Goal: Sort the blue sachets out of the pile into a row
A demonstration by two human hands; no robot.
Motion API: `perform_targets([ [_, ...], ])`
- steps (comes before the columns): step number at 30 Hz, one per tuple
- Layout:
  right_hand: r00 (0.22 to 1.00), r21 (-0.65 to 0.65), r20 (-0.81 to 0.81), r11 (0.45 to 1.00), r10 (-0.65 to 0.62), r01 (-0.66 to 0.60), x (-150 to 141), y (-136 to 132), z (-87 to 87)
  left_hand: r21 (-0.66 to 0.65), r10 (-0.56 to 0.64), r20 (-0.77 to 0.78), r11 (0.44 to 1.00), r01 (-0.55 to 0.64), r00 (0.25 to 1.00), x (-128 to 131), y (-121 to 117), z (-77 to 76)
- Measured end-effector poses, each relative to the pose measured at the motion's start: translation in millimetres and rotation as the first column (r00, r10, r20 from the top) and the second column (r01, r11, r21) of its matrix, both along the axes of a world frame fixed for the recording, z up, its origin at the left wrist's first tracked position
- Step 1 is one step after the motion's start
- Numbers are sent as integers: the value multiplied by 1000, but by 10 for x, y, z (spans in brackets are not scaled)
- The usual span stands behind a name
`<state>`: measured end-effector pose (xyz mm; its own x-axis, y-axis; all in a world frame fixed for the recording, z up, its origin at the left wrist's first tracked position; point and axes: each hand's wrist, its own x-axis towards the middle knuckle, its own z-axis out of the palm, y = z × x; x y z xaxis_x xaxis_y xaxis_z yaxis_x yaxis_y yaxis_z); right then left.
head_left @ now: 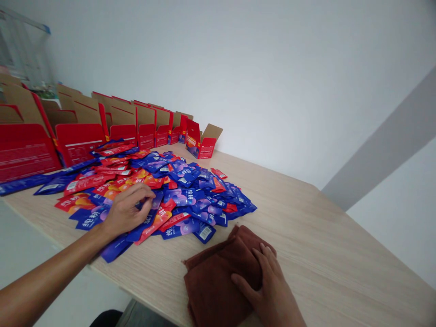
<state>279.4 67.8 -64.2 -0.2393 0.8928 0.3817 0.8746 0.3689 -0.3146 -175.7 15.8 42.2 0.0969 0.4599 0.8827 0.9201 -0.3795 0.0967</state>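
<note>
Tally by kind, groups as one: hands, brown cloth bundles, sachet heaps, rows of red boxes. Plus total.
Hands (left hand, right hand): 2
Brown cloth bundle: 1
Sachet heap: 1
Row of red boxes: 1
Total: 5
Overlap prevents counting single sachets.

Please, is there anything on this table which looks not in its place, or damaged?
One open red box stands apart from the row of boxes, turned at an angle. The packets lie in a loose heap; I see no clear spill or tear.
</note>
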Motion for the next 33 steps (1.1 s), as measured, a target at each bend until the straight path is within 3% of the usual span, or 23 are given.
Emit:
perform_targets([
  [9,973,-26,-198,992,117,-125,-91,-51,276,27,-12,-49,1000,13,999,-17,-68,168],
  [14,906,-40,-376,973,196,-227,-160,-118,773,31,-53,-4,998,53,999,264,-132,317],
  [16,857,-52,-459,955,235,-291,-168,-169,1018,-81,-32,99,996,40,995,502,-168,357],
  [17,832,-53,-496,948,248,-314,-174,-198,1128,-211,-34,219,974,81,975,643,-188,371],
  [18,807,-48,-530,942,259,-333,-183,-226,1223,-371,-54,349,909,191,936,794,-207,382],
  [19,781,-40,-561,934,273,-355,-196,-253,1301,-477,-72,497,810,342,865,950,-225,392],
  [20,752,-34,-593,924,289,-382,-211,-275,1360,-559,-67,627,656,508,777,1109,-241,400],
  [22,688,-31,-655,898,314,-439,-242,-301,1421,-577,-32,779,355,736,626,1414,-260,414],
  [23,660,-35,-684,889,312,-456,-254,-302,1424,-521,-40,836,251,816,547,1553,-263,419],
  [24,636,-39,-713,889,296,-457,-261,-296,1411,-476,-45,869,195,858,493,1678,-261,419],
  [26,593,-51,-772,908,228,-415,-258,-269,1345,-455,-41,881,192,870,470,1879,-243,411],
  [30,404,-34,-908,946,105,-323,-225,-251,1148,-419,-5,897,305,855,441,2097,-133,417],
  [33,203,-65,-978,857,47,-512,-211,-335,1041,-401,-26,895,388,830,445,2189,19,521],
])
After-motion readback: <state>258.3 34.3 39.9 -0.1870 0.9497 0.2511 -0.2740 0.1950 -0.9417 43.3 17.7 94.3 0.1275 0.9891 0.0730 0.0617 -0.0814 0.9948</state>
